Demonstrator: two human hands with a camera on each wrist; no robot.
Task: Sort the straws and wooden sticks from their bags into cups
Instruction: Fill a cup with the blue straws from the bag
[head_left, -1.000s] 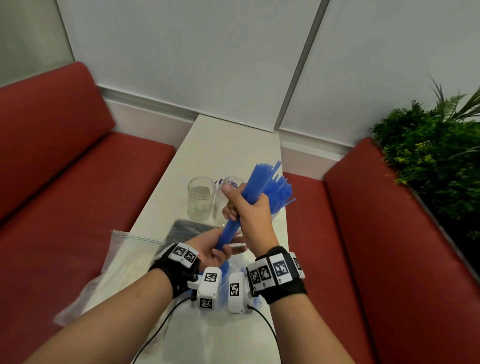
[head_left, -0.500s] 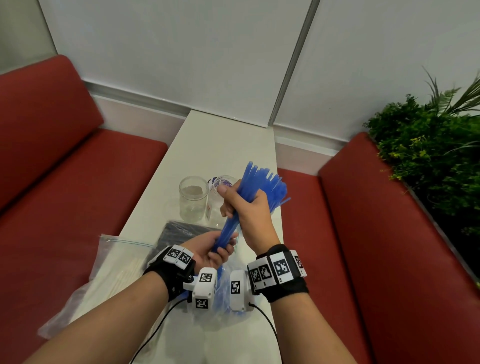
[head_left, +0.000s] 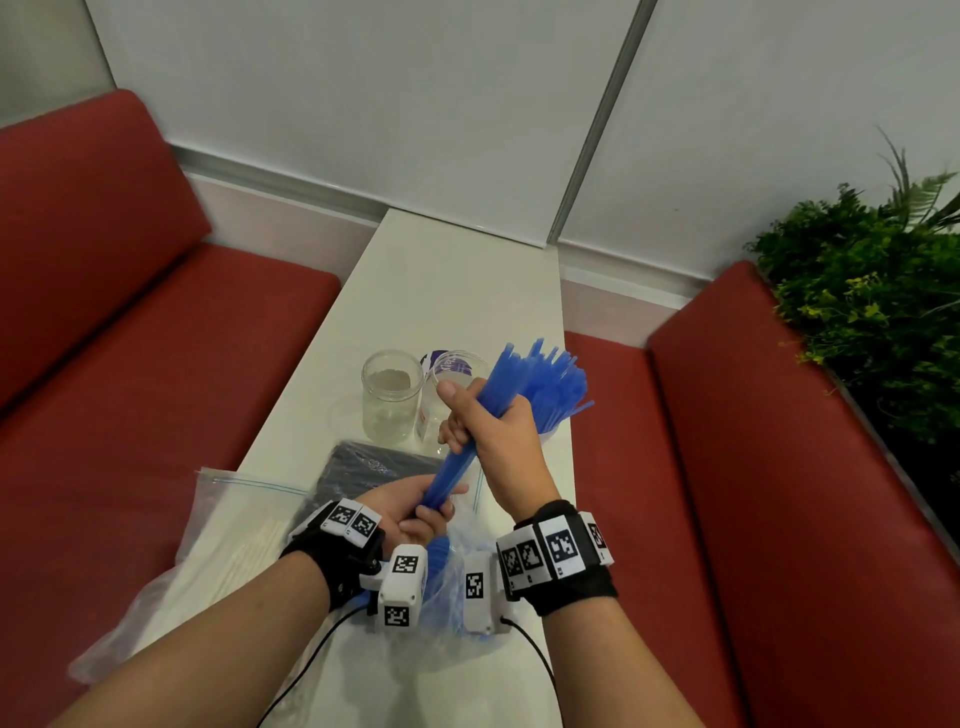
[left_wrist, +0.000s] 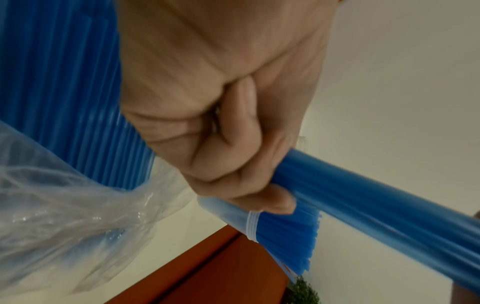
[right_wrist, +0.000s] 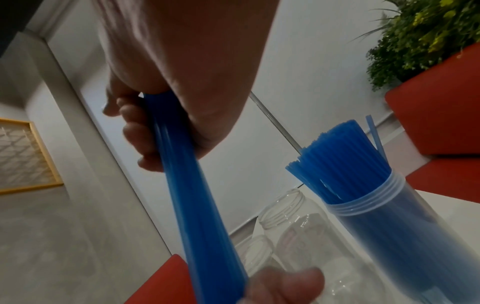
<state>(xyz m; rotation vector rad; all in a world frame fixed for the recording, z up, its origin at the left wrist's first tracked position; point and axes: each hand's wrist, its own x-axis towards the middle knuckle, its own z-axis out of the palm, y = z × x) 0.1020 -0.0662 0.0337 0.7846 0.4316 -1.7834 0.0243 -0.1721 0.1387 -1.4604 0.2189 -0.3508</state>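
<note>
A thick bundle of blue straws (head_left: 524, 374) stands tilted above the white table (head_left: 457, 280). My right hand (head_left: 467, 415) grips its middle, fingers curled round it (right_wrist: 145, 127). My left hand (head_left: 431, 514) grips the lower end (left_wrist: 233, 164). Behind the right hand, a clear cup (right_wrist: 405, 226) holds more blue straws. Two empty clear cups (head_left: 392, 395) (head_left: 457, 364) stand to its left. A clear bag with blue straws (head_left: 447, 587) lies under my wrists.
A clear bag of pale sticks (head_left: 208, 545) hangs over the table's left edge. A dark bag (head_left: 363, 467) lies in front of the cups. Red bench seats (head_left: 156, 389) flank the narrow table, with a green plant (head_left: 857, 312) at right.
Both hands keep the same hold on the blue bundle. The bundle and hands have sunk slightly toward the table, and the view has shifted a little.
</note>
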